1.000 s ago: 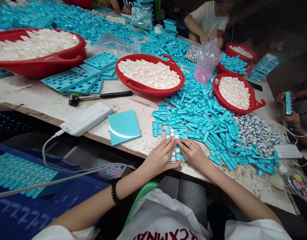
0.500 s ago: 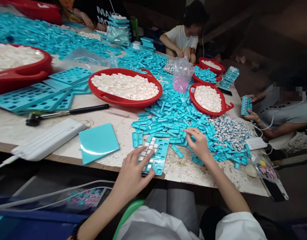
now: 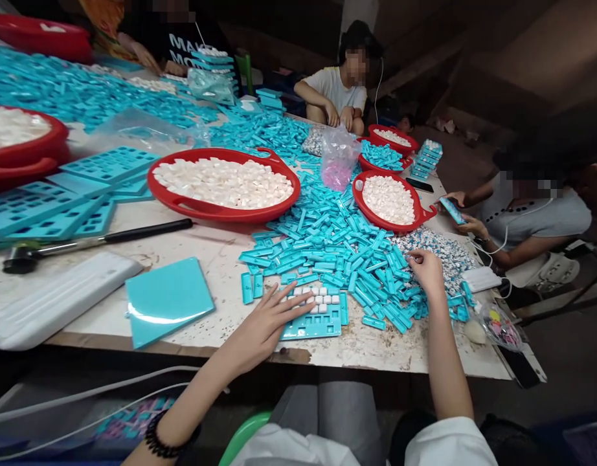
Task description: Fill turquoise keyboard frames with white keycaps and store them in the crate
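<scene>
My left hand [image 3: 259, 327] lies with its fingers spread over a turquoise slotted tray [image 3: 308, 329] near the table's front edge. White square caps [image 3: 322, 299] sit in rows in the tray's far slots, partly hidden under my fingers; the near slots visible are bare. My right hand [image 3: 428, 273] is at the edge of a heap of tiny white and blue parts [image 3: 441, 249], its fingertips pinched together. Whatever they hold is too small to make out. Between the hands spreads a pile of turquoise plastic strips [image 3: 327, 249].
Red basins of white caps [image 3: 150, 194] [image 3: 419, 223] stand behind the pile. At left lie a turquoise square plate [image 3: 169, 301], a white power strip [image 3: 70, 298], a black-handled tool [image 3: 147, 231] and stacked slotted trays [image 3: 46, 204]. Other people sit around the table.
The tray under my left hand has turned, its filled rows now on the far side. My right hand has moved right, from the turquoise strips to the tiny parts. The view has shifted.
</scene>
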Available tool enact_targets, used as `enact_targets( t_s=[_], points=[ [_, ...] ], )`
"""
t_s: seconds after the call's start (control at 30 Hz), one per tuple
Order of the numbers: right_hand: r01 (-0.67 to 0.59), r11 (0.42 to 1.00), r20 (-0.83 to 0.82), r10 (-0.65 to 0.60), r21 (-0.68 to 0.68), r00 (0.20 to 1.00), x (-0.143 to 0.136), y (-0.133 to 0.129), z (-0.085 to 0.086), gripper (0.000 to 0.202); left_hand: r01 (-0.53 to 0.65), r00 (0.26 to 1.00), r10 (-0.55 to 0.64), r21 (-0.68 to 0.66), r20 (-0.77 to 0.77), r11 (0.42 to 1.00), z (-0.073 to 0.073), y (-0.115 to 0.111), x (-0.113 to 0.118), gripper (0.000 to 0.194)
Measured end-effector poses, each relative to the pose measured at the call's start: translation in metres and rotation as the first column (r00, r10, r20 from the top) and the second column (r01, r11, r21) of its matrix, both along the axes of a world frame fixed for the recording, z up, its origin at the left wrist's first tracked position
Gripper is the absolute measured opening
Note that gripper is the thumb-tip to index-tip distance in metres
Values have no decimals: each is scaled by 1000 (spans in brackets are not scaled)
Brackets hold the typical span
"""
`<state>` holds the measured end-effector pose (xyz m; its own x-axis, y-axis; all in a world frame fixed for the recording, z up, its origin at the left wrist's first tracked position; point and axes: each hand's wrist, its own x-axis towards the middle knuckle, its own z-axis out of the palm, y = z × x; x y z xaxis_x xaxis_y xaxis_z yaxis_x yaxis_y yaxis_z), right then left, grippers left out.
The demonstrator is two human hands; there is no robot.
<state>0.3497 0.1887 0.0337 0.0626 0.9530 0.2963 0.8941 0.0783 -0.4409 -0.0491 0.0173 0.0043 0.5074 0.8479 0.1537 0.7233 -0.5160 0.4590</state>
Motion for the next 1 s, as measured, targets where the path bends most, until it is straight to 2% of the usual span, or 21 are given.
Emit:
enact_targets(
  t_s=[0.13,0.27,0.33,0.43,0.57,0.67,0.73,0.77,0.9,1.0],
  points=[
    [19,999,-15,-18,51,1000,2,-3,3,34,-85,977,91,-43,194,995,-3,-3,3,54],
    [15,976,-144,17,219,989,-7,-9,12,38,-270,867,296,-122,402,955,-2,-9,5,48],
    [-70,961,-235,135,266,963,-23,-17,19,36,-298,844,328,-138,424,945,-2,-10,7,46],
    [-293,929,-308,353,226,883,-61,-34,30,27,-301,865,318,-106,389,948,-3,-10,10,42],
    [-546,825,-353,559,146,751,-117,-63,38,16,-290,883,293,-66,366,955,-4,-11,11,39],
    [-731,681,-385,689,51,615,-147,-80,31,11,-288,882,293,-70,369,955,-4,-10,11,37],
    [-809,588,-407,738,-2,538,-159,-87,21,12,-298,875,304,-75,377,952,-3,-9,12,37],
    [-827,563,-412,750,-12,517,-162,-89,16,13,-302,871,308,-76,384,950,-3,-9,12,36],
    [-831,556,-423,759,24,496,-168,-91,-2,13,-304,862,299,-55,410,951,-3,-9,12,36],
    [-821,568,-439,754,59,490,-168,-90,-7,13,-302,862,294,-46,413,952,-3,-9,11,35]
  ],
)
